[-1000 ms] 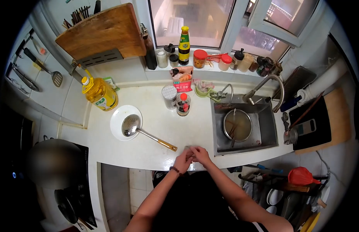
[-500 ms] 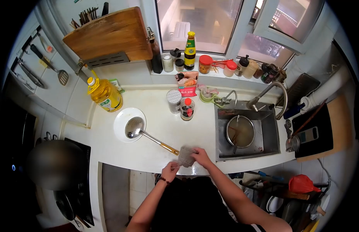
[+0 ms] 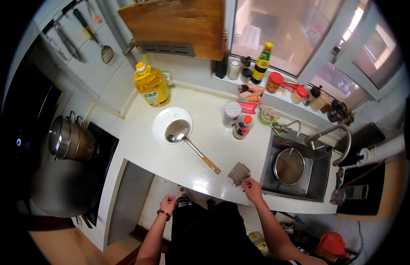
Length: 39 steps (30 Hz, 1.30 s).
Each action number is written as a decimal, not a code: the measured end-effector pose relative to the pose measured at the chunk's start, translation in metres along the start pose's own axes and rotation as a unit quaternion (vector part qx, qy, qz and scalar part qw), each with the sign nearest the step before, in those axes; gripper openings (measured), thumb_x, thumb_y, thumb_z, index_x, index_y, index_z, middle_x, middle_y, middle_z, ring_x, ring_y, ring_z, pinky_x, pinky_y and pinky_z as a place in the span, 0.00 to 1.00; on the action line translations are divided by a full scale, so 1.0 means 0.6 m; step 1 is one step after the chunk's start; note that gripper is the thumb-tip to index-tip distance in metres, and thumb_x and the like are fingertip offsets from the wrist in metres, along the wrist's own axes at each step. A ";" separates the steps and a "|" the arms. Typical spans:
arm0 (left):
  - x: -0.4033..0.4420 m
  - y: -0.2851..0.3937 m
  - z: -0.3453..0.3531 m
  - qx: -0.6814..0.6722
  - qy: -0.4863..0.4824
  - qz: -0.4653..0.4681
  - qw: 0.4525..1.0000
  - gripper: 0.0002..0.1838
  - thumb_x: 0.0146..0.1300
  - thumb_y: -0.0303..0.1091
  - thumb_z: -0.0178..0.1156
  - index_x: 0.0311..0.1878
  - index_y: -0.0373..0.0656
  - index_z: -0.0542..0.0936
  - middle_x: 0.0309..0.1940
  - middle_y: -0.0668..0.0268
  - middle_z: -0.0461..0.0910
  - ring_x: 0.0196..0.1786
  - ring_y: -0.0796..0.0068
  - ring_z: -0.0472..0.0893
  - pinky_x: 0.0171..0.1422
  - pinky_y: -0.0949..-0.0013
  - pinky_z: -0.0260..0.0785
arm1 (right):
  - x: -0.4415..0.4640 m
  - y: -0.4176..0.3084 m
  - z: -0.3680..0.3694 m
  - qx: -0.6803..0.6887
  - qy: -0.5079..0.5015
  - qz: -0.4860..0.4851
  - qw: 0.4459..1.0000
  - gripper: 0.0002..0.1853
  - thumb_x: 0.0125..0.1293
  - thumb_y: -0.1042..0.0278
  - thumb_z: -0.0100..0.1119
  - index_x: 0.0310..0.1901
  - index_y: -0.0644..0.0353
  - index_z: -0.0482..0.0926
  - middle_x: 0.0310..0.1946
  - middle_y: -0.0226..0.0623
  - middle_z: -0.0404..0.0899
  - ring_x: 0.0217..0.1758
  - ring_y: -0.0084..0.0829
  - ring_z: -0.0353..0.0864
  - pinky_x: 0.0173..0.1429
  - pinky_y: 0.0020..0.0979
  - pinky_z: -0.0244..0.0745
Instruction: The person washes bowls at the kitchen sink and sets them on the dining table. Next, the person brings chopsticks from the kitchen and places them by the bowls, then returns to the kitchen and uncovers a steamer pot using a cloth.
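A folded grey-brown cloth (image 3: pixel 239 173) lies on the counter near its front edge. My right hand (image 3: pixel 252 189) is at the cloth's lower right corner, fingers pressed together; whether they still pinch the cloth is too small to tell. Away from the counter, in front of its edge, my left hand (image 3: pixel 168 204) hangs with its fingers curled; what they hold, if anything, is hidden. A slotted ladle (image 3: pixel 177 130) rests in a white plate (image 3: pixel 160 141), its wooden handle pointing toward the cloth.
An oil jug (image 3: pixel 153 87) stands at the back left, and a shaker can (image 3: pixel 232 112) and red-capped bottle (image 3: pixel 243 127) stand mid-counter. The sink (image 3: pixel 314 187) holds a metal bowl (image 3: pixel 289 167) of liquid. A steamer pot (image 3: pixel 72 140) is on the stove.
The view has turned left, bringing the steamer pot into sight. The cloth has left my left hand's reach and lies on the counter. My left hand has moved away from it, leftward.
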State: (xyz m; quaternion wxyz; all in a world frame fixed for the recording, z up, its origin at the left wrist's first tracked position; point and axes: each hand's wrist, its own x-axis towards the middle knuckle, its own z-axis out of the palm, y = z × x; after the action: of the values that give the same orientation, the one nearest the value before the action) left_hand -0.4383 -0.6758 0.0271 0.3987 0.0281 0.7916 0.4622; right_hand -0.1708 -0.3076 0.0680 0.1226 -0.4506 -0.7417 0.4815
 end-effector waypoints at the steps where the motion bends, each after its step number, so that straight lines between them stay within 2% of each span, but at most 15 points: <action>1: -0.008 -0.036 -0.019 0.018 0.034 -0.017 0.999 0.08 0.68 0.33 0.62 0.46 0.42 0.78 0.36 0.67 0.83 0.36 0.75 0.84 0.35 0.71 0.76 | -0.004 -0.011 0.013 0.022 -0.032 -0.012 0.999 0.09 0.64 0.70 0.64 0.43 0.66 0.83 0.29 0.39 0.84 0.27 0.27 0.84 0.33 0.28 0.79; 3: -0.033 -0.127 -0.065 0.029 0.078 -0.040 0.996 0.09 0.67 0.34 0.63 0.46 0.43 0.78 0.36 0.67 0.83 0.35 0.74 0.84 0.33 0.70 0.75 | -0.010 -0.048 0.036 0.036 -0.098 -0.012 0.995 0.09 0.65 0.71 0.64 0.43 0.67 0.82 0.30 0.39 0.83 0.26 0.26 0.84 0.32 0.27 0.79; 5: -0.059 -0.209 -0.097 0.048 0.115 -0.134 0.983 0.12 0.62 0.38 0.64 0.44 0.41 0.80 0.32 0.63 0.83 0.31 0.75 0.82 0.35 0.70 0.75 | -0.010 -0.050 0.072 0.024 -0.136 -0.041 0.990 0.10 0.65 0.71 0.64 0.43 0.67 0.82 0.30 0.38 0.83 0.26 0.26 0.84 0.32 0.28 0.79; 7: -0.110 -0.254 -0.122 0.023 0.115 -0.263 0.958 0.15 0.62 0.37 0.64 0.49 0.42 0.78 0.32 0.61 0.83 0.30 0.71 0.81 0.30 0.65 0.76 | -0.009 -0.055 0.101 0.018 -0.189 -0.063 0.980 0.10 0.66 0.69 0.64 0.44 0.67 0.82 0.31 0.39 0.84 0.28 0.27 0.85 0.33 0.28 0.79; 12: -0.202 -0.330 -0.146 -0.080 0.108 -0.373 0.918 0.20 0.64 0.38 0.64 0.55 0.40 0.74 0.45 0.53 0.82 0.42 0.57 0.84 0.39 0.53 0.79 | -0.020 -0.126 0.144 -0.037 -0.276 -0.095 0.956 0.11 0.66 0.67 0.63 0.44 0.67 0.82 0.32 0.39 0.86 0.29 0.27 0.86 0.35 0.28 0.80; 14: -0.212 -0.360 -0.145 -0.126 0.112 -0.366 0.915 0.21 0.64 0.38 0.64 0.56 0.39 0.73 0.49 0.51 0.80 0.48 0.52 0.83 0.43 0.51 0.79 | -0.020 -0.142 0.165 -0.099 -0.326 -0.094 0.935 0.12 0.67 0.65 0.63 0.44 0.65 0.83 0.31 0.38 0.86 0.29 0.27 0.86 0.36 0.28 0.80; 16: -0.221 -0.362 -0.134 -0.173 0.161 -0.329 0.914 0.20 0.64 0.39 0.65 0.55 0.40 0.75 0.45 0.54 0.82 0.43 0.57 0.84 0.40 0.55 0.79 | -0.017 -0.135 0.197 -0.125 -0.348 -0.119 0.921 0.11 0.67 0.64 0.63 0.43 0.64 0.84 0.31 0.37 0.86 0.29 0.26 0.86 0.37 0.29 0.80; 18: -0.229 -0.364 -0.135 -0.186 0.189 -0.299 0.917 0.17 0.64 0.40 0.64 0.52 0.43 0.78 0.38 0.61 0.83 0.34 0.70 0.84 0.33 0.67 0.77 | -0.009 -0.150 0.237 -0.181 -0.358 -0.152 0.903 0.11 0.66 0.63 0.63 0.42 0.62 0.84 0.29 0.36 0.86 0.30 0.26 0.86 0.37 0.29 0.80; 20: -0.250 -0.332 -0.149 -0.229 0.211 -0.266 0.912 0.16 0.64 0.39 0.65 0.51 0.42 0.79 0.39 0.61 0.84 0.34 0.70 0.84 0.34 0.67 0.78 | -0.017 -0.199 0.274 -0.217 -0.395 -0.159 0.879 0.12 0.65 0.61 0.64 0.41 0.61 0.85 0.29 0.35 0.86 0.30 0.25 0.85 0.38 0.29 0.80; 23: -0.262 -0.396 -0.158 -0.284 0.245 -0.223 0.900 0.15 0.64 0.39 0.64 0.49 0.41 0.81 0.38 0.60 0.85 0.34 0.68 0.84 0.36 0.66 0.78 | -0.027 -0.235 0.357 -0.270 -0.443 -0.201 0.831 0.12 0.65 0.60 0.64 0.41 0.61 0.85 0.29 0.35 0.86 0.31 0.25 0.85 0.40 0.29 0.80; 28: -0.359 -0.426 -0.203 -0.303 0.270 -0.286 0.868 0.20 0.65 0.44 0.63 0.51 0.39 0.79 0.41 0.57 0.85 0.39 0.66 0.85 0.38 0.64 0.78 | -0.067 -0.301 0.500 -0.278 -0.517 -0.196 0.786 0.11 0.66 0.63 0.64 0.43 0.63 0.83 0.30 0.36 0.86 0.32 0.25 0.86 0.40 0.29 0.80; 31: -0.390 -0.491 -0.220 -0.368 0.271 -0.311 0.834 0.21 0.65 0.44 0.63 0.54 0.40 0.77 0.43 0.58 0.84 0.41 0.66 0.85 0.38 0.63 0.78 | -0.154 -0.423 0.567 -0.309 -0.544 -0.168 0.762 0.10 0.68 0.66 0.63 0.44 0.65 0.82 0.31 0.36 0.86 0.31 0.25 0.85 0.39 0.28 0.80; 34: -0.433 -0.523 -0.240 -0.413 0.269 -0.329 0.805 0.20 0.69 0.41 0.62 0.58 0.39 0.74 0.47 0.56 0.83 0.44 0.63 0.84 0.42 0.58 0.81 | -0.166 -0.392 0.658 -0.280 -0.590 -0.209 0.728 0.10 0.69 0.67 0.62 0.45 0.66 0.82 0.32 0.36 0.85 0.31 0.24 0.84 0.38 0.28 0.80; 35: -0.444 -0.530 -0.247 -0.431 0.283 -0.334 0.789 0.20 0.69 0.41 0.62 0.58 0.39 0.74 0.47 0.56 0.83 0.44 0.63 0.85 0.42 0.58 0.81 | -0.194 -0.417 0.675 -0.276 -0.593 -0.190 0.732 0.13 0.66 0.62 0.64 0.44 0.64 0.84 0.29 0.40 0.86 0.29 0.28 0.86 0.38 0.30 0.79; 39: -0.472 -0.568 -0.265 -0.458 0.313 -0.348 0.756 0.20 0.69 0.40 0.62 0.58 0.38 0.74 0.46 0.56 0.83 0.43 0.64 0.85 0.43 0.58 0.80 | -0.261 -0.479 0.744 -0.328 -0.624 -0.191 0.683 0.14 0.67 0.61 0.64 0.46 0.64 0.84 0.30 0.39 0.87 0.31 0.28 0.87 0.41 0.30 0.81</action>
State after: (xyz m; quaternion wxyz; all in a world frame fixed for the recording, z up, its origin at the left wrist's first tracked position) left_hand -0.2396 -1.1002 -0.0181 0.2271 -0.5814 0.5213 0.5819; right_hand -0.5156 -0.7377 0.1183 -0.4353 0.0943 -0.8270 0.3432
